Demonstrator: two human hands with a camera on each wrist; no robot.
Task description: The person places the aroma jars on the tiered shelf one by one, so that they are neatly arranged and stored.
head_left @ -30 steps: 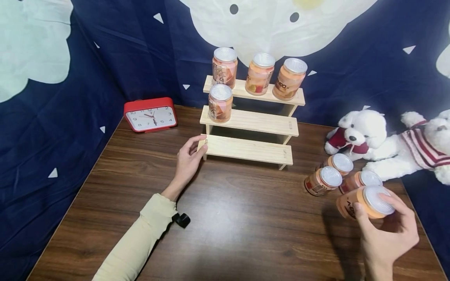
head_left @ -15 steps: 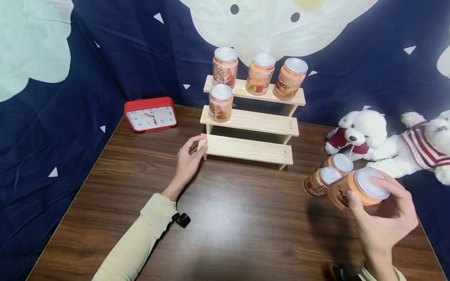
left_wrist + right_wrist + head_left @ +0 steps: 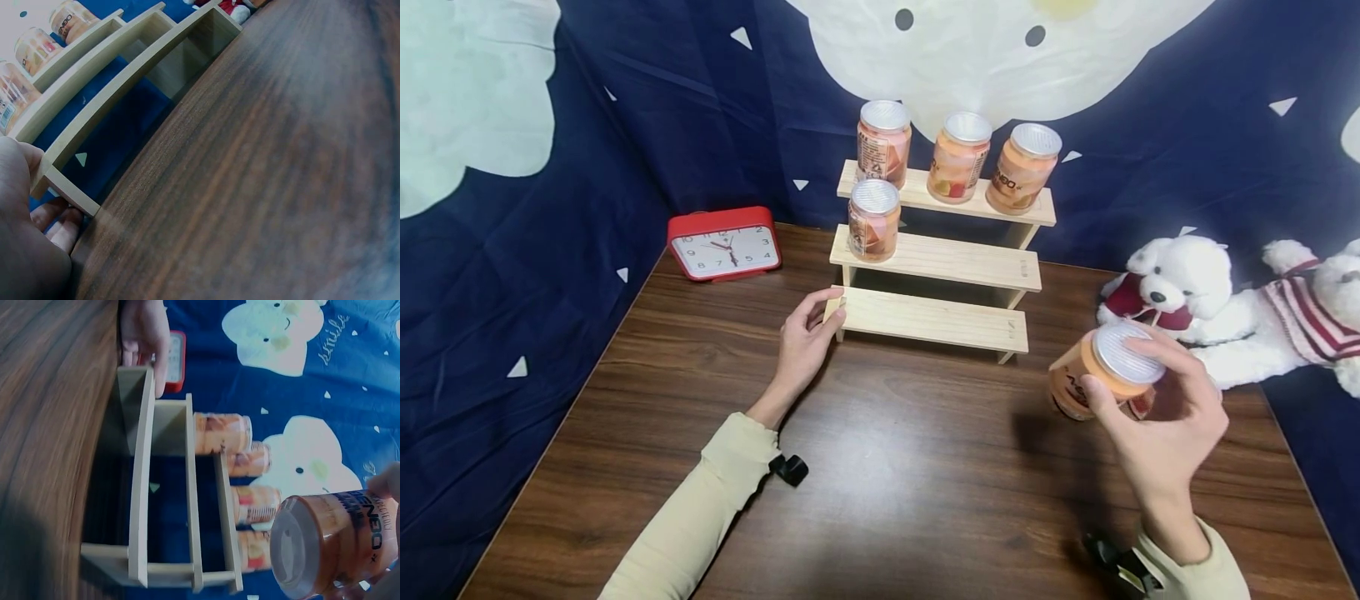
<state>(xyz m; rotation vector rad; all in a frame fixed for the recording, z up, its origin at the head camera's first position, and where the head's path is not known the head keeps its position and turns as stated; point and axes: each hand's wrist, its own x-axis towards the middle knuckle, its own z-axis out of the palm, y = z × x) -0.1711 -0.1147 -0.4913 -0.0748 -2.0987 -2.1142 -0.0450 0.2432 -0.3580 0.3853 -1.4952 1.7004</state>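
Note:
My right hand [image 3: 1172,425] grips an orange jar [image 3: 1078,377] with a clear ribbed lid, thumb on one side and fingers round the other. The right wrist view shows the jar's [image 3: 334,544] base, with the jar raised off the table. My left hand [image 3: 805,337] pinches the left end of the bottom step of a three-tier wooden display stand [image 3: 932,319]. In the left wrist view its thumb lies over the board and fingers curl by the leg. Three similar jars [image 3: 958,162] stand on the top step, and one jar [image 3: 874,225] on the middle step's left end.
More jars [image 3: 1142,403] on the table are mostly hidden behind the held jar. White plush dogs [image 3: 1180,283] lie at the back right. A red alarm clock [image 3: 724,242] stands at the back left. Dark blue patterned cloth [image 3: 722,125] hangs behind the table [image 3: 865,467].
My right hand has carried the jar leftward and away from me, from beside the loose jars to in front of them. My left hand stays on the stand.

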